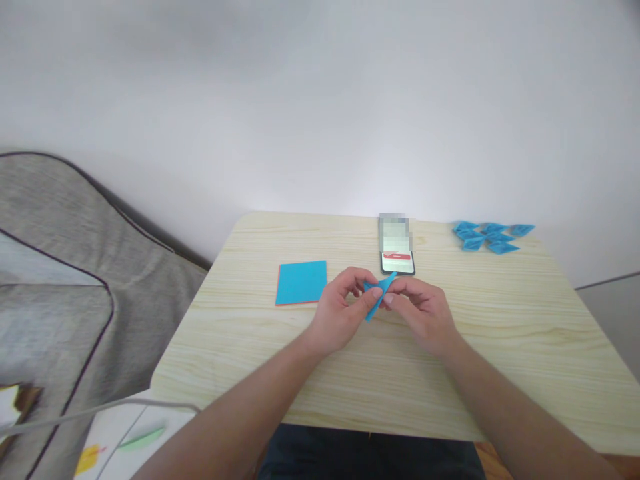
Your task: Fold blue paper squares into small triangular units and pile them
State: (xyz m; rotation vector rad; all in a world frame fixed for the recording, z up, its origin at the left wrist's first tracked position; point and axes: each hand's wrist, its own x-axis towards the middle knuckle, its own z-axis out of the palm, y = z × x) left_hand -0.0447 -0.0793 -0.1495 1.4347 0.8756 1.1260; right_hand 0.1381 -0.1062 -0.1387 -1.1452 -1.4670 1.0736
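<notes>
Left hand point(340, 310) and right hand point(424, 312) are pinching a folded blue paper point(385, 285) between them, just nearside of the phone point(399, 264). Opposing pulls could be tearing it; a slackening pinch could be letting folds spring open. Blue square paper point(301, 283) is lying left of the phone, folded blue pieces point(495, 237) right.

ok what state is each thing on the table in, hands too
left hand: pinching held blue paper
right hand: fingers closed on same paper
held blue paper: folded, between both hands
phone: lying down, screen lit
square blue paper: flat, reddish edge showing
blue pieces: folded, grouped together
</notes>
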